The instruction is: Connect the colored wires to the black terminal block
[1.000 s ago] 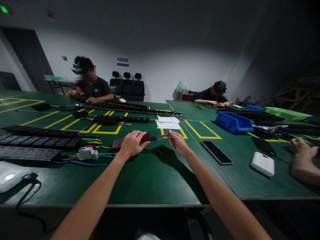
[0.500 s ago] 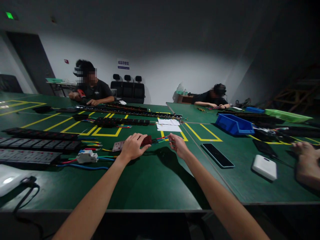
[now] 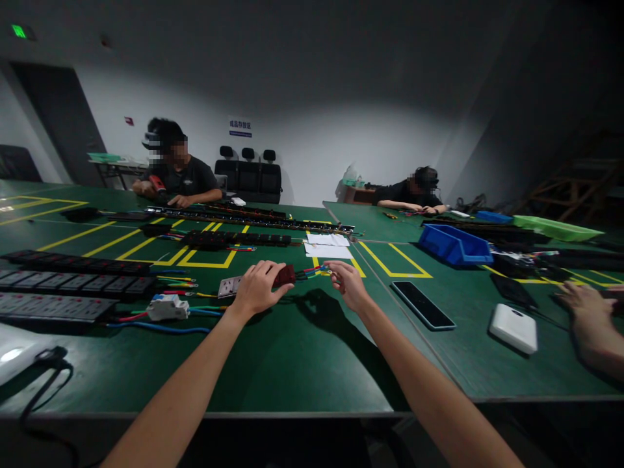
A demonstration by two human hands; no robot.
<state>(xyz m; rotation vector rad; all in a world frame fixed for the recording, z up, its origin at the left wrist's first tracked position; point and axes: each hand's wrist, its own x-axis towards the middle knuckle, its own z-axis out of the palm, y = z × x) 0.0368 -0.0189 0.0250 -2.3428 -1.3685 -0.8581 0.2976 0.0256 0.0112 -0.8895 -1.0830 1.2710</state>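
My left hand point(image 3: 257, 286) is closed around a small dark red switch module point(image 3: 284, 275), held just above the green table point(image 3: 292, 351). Short red, blue and yellow wires point(image 3: 314, 270) run out of its right end. My right hand point(image 3: 347, 281) pinches the ends of those wires between thumb and fingers. A grey socket plate point(image 3: 229, 286) lies on the table just left of my left hand. A white circuit breaker point(image 3: 168, 307) with coloured leads sits further left.
Long black power strips point(image 3: 73, 283) lie at the left, more strips point(image 3: 238, 238) and white papers point(image 3: 326, 246) further back. A phone point(image 3: 422, 304), white power bank point(image 3: 513, 328) and blue bin point(image 3: 454, 244) sit at the right. Another person's hand point(image 3: 587, 312) rests at the right edge; two people work at the far side.
My hands stay close together on the module and wires, with the right fingers shifting slightly along the wire ends. The view tilted a little. The hand at the right edge moved.
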